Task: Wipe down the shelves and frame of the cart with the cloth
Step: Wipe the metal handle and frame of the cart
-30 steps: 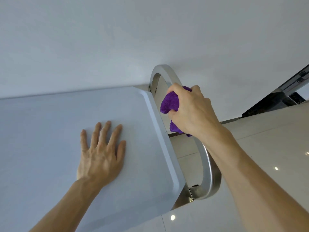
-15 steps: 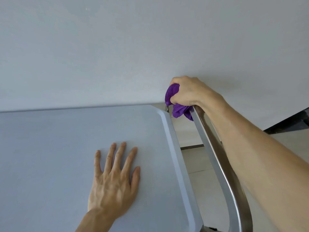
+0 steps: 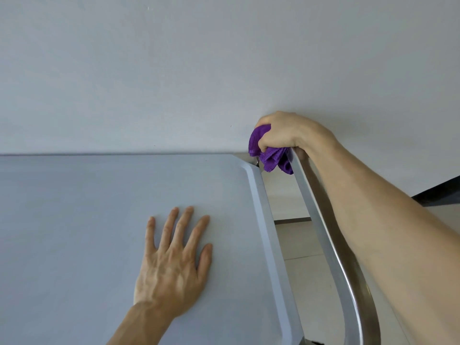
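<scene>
The cart's pale grey top shelf [image 3: 99,207] fills the lower left, its raised rim running down the right side. A curved steel handle bar [image 3: 323,235] of the frame runs beside that rim. My right hand [image 3: 286,131] grips a bunched purple cloth [image 3: 271,158] around the far end of the bar, close to the wall. My left hand [image 3: 174,260] lies flat on the shelf with its fingers spread and straight, holding nothing.
A plain white wall [image 3: 199,70] stands right behind the cart. Glossy light floor tiles [image 3: 306,270] show between the shelf rim and the bar. A dark fixture edge [image 3: 438,195] sits at the far right.
My right hand slid the cloth along the handle bar to its far end by the wall. The view tilted up, and my left hand stayed flat on the shelf.
</scene>
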The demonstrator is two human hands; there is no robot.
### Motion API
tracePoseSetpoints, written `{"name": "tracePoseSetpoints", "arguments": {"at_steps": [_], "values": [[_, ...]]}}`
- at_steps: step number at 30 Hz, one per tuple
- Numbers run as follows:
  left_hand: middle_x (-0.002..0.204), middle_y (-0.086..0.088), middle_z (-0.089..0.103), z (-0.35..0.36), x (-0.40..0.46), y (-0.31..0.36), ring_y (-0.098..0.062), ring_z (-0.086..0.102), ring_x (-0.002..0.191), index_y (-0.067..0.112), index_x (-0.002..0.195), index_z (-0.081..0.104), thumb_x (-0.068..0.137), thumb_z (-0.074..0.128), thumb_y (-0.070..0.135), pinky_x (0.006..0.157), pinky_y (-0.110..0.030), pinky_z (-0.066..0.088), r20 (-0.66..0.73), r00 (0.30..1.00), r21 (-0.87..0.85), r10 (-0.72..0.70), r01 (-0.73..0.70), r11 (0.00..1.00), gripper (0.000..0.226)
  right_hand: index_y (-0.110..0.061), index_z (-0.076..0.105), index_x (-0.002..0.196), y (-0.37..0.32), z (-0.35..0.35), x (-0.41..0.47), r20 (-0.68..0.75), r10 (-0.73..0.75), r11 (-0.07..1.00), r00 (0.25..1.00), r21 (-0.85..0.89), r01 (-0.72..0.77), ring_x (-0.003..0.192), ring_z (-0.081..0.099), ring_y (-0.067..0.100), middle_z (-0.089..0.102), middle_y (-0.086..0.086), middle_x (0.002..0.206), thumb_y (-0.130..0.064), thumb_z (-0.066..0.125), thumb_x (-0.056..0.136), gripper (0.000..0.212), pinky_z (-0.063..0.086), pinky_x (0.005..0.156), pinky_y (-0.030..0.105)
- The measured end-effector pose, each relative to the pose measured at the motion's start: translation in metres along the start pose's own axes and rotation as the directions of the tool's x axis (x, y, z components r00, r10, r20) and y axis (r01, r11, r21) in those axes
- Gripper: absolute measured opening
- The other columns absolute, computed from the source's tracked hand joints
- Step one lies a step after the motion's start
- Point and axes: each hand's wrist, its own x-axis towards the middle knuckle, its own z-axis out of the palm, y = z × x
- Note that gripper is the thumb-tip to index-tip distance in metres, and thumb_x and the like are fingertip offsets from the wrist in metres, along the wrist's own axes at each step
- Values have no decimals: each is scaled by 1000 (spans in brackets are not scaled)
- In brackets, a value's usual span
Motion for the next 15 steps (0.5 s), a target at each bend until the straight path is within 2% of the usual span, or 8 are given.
{"name": "tracePoseSetpoints", "arguments": {"at_steps": [3, 5, 7, 10, 15], "values": [[151, -7, 45, 0, 0, 0, -30, 35, 144, 24, 143, 50, 96, 30, 47, 116, -60, 20, 16, 1000, 9, -7, 7, 1000, 57, -40, 60, 106, 9, 10, -25, -164, -44, 995, 986, 85, 59, 79, 61, 23, 63, 0, 99, -19, 61, 75, 38, 45, 55, 26], [152, -6, 43, 1, 0, 0, -29, 33, 144, 25, 144, 49, 96, 28, 48, 117, -59, 17, 24, 1000, 17, -15, 14, 1000, 57, -43, 56, 112, 16, 22, -47, -276, -70, 989, 959, 104, 103, 83, 55, 25, 50, 1, 110, -22, 58, 79, 39, 37, 58, 25], [152, -6, 42, 2, 1, 1, -28, 32, 145, 25, 144, 48, 96, 26, 49, 118, -58, 15, 29, 999, 19, -24, 23, 1000, 58, -42, 52, 121, 22, 35, -72, -356, -88, 984, 930, 114, 137, 87, 54, 29, 39, 2, 119, -21, 58, 83, 43, 39, 67, 26], [154, -4, 39, 3, 1, 1, -27, 28, 146, 27, 146, 45, 97, 21, 51, 119, -56, 11, 34, 999, 18, -30, 30, 999, 59, -39, 50, 125, 30, 54, -114, -418, -122, 985, 900, 63, 163, 91, 56, 32, 36, 4, 129, -17, 59, 83, 48, 42, 76, 29], [157, -1, 33, 5, 0, 2, -24, 21, 148, 31, 148, 37, 97, 17, 53, 120, -55, 7, 21, 999, 18, -41, 41, 999, 59, -42, 51, 120, 43, 81, -176, -474, -146, 980, 868, 53, 194, 87, 55, 28, 37, 0, 127, -15, 60, 81, 48, 48, 73, 31]]}}
